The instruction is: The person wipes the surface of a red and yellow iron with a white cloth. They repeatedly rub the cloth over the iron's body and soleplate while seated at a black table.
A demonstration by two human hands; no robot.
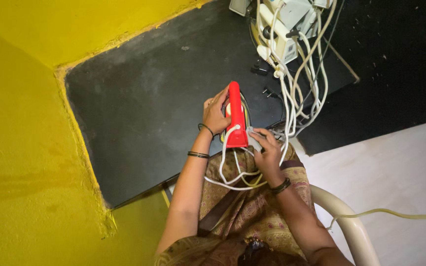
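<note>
Red moulded plastic forms the handle of the clothes iron point(236, 116), which stands at the near edge of the dark grey stone bench point(144, 103), directly in front of the seated person.

Left hand point(215, 114): it grips the left side of the red iron handle. The fingers point(221, 96) curl around the handle and press against it.

Right hand point(268, 150): it sits at the lower right end of the iron, just beside the handle base. The fingers point(261, 134) are pressed together and pinch a small grey part point(253, 139) where the white power cord point(229, 172) enters the iron. Whether this part is a cord sleeve or a tool cannot be determined.

The white power cord loops down from the iron base across the person's lap, over a brown patterned fabric garment point(252, 207).

At the far end of the bench stands a group of white plastic appliances point(282, 24). A bundle of white cables point(301, 88) hangs from them and runs toward the iron, ending near the right hand.

Yellow painted wall surface point(20, 123) borders the bench on the left and top. A cream plastic chair arm point(351, 221) curves along the person's right side, with a pale yellowish cable point(400, 214) lying just beside it.
</note>
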